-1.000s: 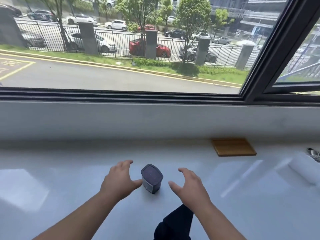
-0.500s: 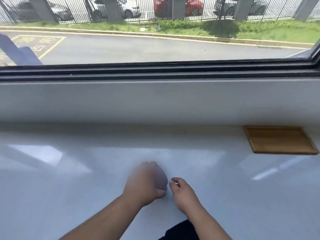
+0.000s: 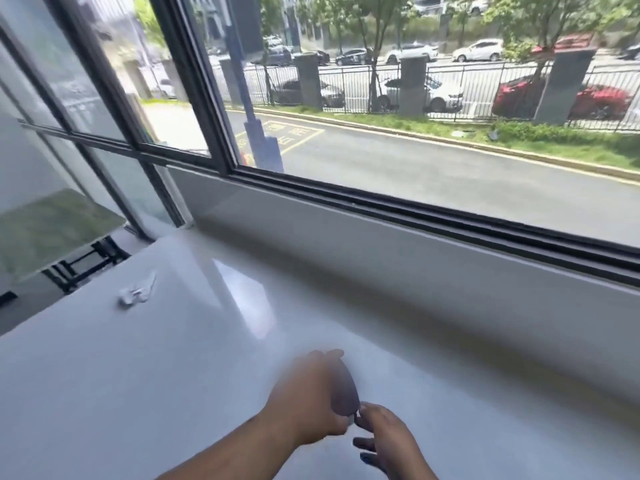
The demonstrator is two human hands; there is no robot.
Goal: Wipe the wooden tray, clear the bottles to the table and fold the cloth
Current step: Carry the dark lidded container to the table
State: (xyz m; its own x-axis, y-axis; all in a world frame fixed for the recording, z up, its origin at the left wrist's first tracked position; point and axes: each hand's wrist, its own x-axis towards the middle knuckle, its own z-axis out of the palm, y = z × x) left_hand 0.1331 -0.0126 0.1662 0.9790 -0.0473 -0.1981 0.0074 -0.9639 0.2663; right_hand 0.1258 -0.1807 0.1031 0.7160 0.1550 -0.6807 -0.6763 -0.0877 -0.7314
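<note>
One bottle [image 3: 343,389] — left grip [image 3: 311,400] wrapped round it; right grip [image 3: 388,441] touching its near end — closure unclear; tabletop [image 3: 138,375] beneath.

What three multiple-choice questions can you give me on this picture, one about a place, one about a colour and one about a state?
1. Where does the small white object lie on the table?
A. Against the window ledge. B. Well to the left of the left hand. C. On a wooden tray.
2. What colour is the container in the left hand?
A. Yellow. B. Green. C. Dark grey.
3. How is the left hand?
A. Gripping the container. B. Flat on the table. C. Out of view.
Answers: 1 B, it sits alone near the table's left edge; 2 C, its visible side is dark grey; 3 A, it wraps round the container.
</note>
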